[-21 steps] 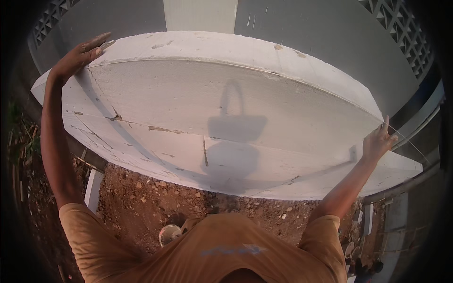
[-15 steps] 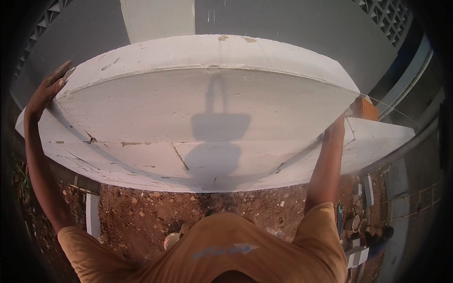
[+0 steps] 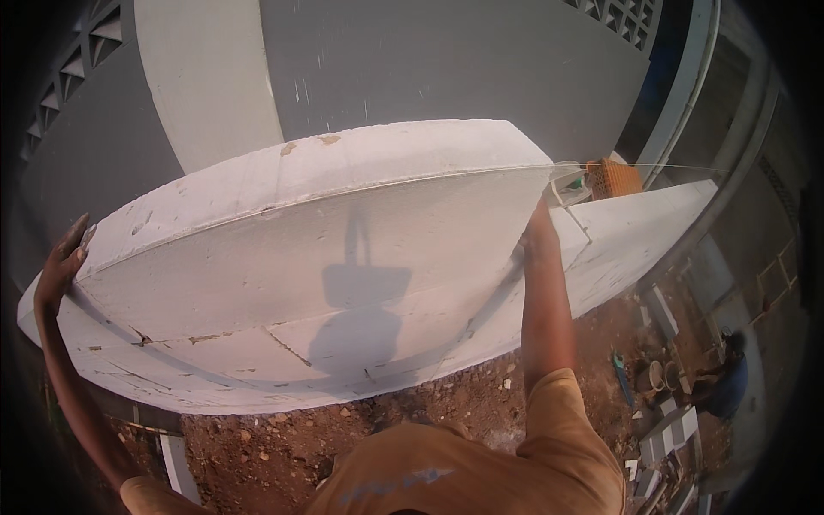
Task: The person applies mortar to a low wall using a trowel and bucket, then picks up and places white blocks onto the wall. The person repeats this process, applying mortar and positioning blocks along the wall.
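A long white block lies along the top of a white block wall, with a thin taut string running along its edge and off to the right. My left hand rests against the block's left end, fingers stretched out. Near the block's right end is my right hand, its fingers mostly hidden. Just beyond it, on the lower ledge, sit an orange ridged object and a pale item with a green part.
Beyond the wall rises a grey building wall. Below lies reddish soil with rubble. At lower right a person in blue crouches by buckets, loose pale blocks and a teal tool.
The view has swung right and up, so the wall appears lower. My right hand has moved from the top corner down behind the block's right end, exposing the orange object beyond.
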Available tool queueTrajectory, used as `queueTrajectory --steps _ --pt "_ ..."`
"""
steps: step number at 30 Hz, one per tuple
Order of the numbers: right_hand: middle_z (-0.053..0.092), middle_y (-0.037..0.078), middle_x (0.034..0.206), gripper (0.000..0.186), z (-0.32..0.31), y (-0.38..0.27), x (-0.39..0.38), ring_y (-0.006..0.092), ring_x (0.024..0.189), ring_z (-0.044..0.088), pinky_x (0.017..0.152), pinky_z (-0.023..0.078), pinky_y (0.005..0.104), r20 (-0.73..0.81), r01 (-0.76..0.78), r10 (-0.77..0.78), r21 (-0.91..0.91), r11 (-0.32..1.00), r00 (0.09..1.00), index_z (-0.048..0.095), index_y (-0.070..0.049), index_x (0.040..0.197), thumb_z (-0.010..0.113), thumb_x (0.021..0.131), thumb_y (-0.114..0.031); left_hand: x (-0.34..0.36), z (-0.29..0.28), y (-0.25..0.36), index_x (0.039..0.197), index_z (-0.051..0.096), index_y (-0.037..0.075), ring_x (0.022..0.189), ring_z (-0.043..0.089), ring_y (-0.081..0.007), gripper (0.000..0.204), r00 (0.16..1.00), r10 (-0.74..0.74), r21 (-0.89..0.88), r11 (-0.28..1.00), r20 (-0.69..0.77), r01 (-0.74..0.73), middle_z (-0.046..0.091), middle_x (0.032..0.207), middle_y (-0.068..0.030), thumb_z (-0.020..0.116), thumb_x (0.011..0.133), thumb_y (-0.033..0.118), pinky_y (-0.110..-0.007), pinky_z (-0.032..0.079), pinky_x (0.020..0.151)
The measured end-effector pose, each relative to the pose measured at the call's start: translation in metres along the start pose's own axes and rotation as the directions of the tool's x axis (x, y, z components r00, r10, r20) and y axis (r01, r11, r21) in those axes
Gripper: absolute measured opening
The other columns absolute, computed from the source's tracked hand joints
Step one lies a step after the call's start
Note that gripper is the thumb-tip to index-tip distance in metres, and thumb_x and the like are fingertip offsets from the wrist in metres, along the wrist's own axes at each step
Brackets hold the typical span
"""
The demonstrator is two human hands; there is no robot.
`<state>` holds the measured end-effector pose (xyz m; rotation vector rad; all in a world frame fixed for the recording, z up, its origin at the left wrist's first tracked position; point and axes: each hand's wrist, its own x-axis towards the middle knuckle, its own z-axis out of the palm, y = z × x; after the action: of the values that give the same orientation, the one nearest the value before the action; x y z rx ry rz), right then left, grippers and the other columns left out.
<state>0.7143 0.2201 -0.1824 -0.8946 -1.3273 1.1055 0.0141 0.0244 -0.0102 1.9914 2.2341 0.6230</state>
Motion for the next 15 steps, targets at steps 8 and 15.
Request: queueTrajectory --steps 8,15 --pt "0.038 0.020 0.154 0.088 0.017 0.003 -0.005 0.0299 0.139 0.045 0.109 0.046 0.0443 -0.179 0.241 -0.219 0.112 0.964 0.959 0.029 -0.009 0.156 0.029 0.097 -0.074 -0.002 -0.001 0.015 0.152 0.033 -0.005 0.148 0.031 -0.0347 0.118 0.999 -0.039 -0.151 0.988 0.023 0.042 0.036 0.157 -0.0250 0.074 0.071 0.070 -0.040 0.023 0.121" --pt "0.028 0.021 0.160 0.103 -0.014 -0.030 -0.001 0.0316 0.149 0.026 0.121 0.024 0.0453 -0.074 0.291 -0.283 0.349 0.891 0.956 0.029 -0.006 0.157 0.020 0.090 -0.084 0.000 0.000 0.007 0.152 0.032 -0.007 0.149 0.029 -0.0349 0.123 1.000 -0.019 -0.198 0.980 0.014 0.021 0.035 0.157 -0.0260 0.078 0.067 0.069 -0.039 0.023 0.121"
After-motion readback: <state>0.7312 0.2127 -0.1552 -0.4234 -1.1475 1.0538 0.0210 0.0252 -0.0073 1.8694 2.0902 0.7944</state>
